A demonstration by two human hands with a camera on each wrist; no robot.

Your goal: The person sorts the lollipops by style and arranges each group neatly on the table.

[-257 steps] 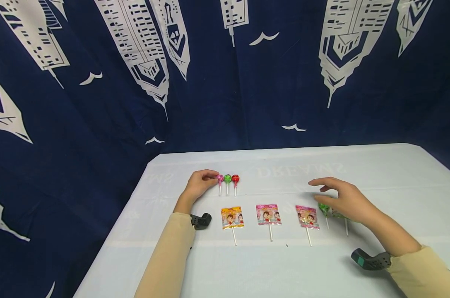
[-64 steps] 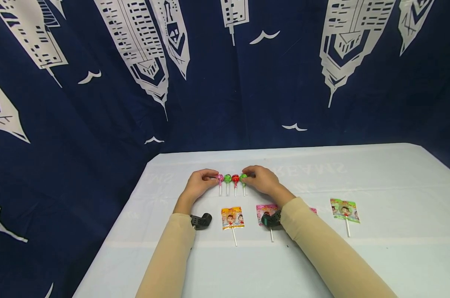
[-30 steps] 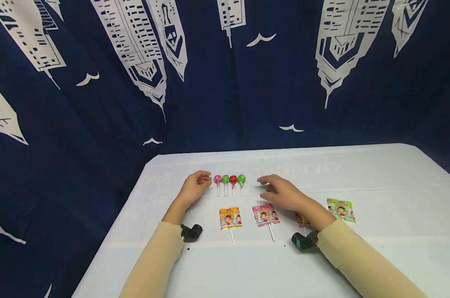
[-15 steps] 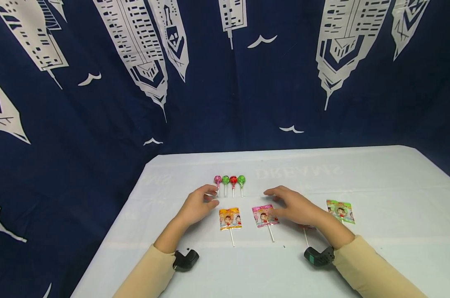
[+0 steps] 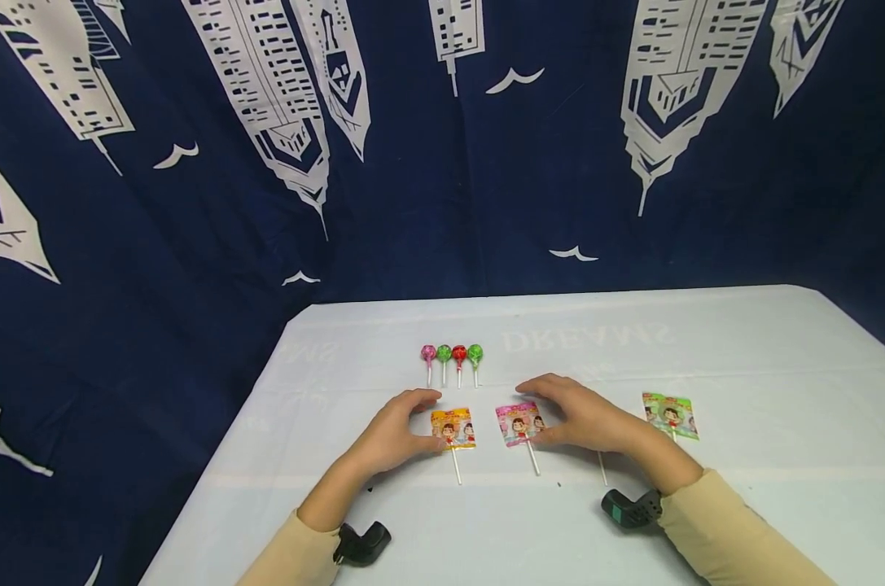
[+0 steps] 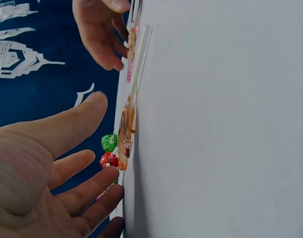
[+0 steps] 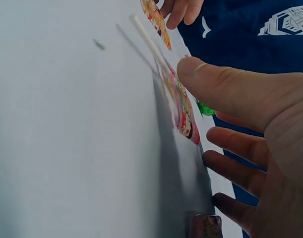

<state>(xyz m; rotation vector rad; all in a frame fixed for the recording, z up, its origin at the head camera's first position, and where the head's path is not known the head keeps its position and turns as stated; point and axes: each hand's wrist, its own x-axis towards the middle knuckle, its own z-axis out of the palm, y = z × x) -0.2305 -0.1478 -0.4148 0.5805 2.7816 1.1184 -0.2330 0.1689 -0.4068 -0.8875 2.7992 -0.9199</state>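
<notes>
My left hand [image 5: 394, 431] is at the left edge of an orange-wrapped flat lollipop [image 5: 460, 430], thumb and fingers spread on either side of its wrapper. In the left wrist view that lollipop [image 6: 125, 134] lies in front of the parted fingers; whether they touch it, I cannot tell. My right hand [image 5: 589, 417] arches beside a pink-wrapped lollipop [image 5: 515, 425], its thumb tip over the wrapper's right edge. Under the right hand, a second pink-wrapped lollipop is mostly hidden in the head view; its white stick [image 5: 602, 469] pokes out. Part of its wrapper [image 7: 206, 226] shows in the right wrist view.
Behind the hands stands a row of ball lollipops: pink [image 5: 428, 353], green [image 5: 444, 353], red [image 5: 459, 353] and another green [image 5: 475, 353]. A green-wrapped flat lollipop [image 5: 672, 415] lies to the right. The white-covered table [image 5: 706, 342] meets a dark blue patterned cloth [image 5: 442, 203].
The right hand brought a green ball lollipop to the row's right end and let it go. Both hands then drew back toward the flat lollipops, the left coming to the orange one.
</notes>
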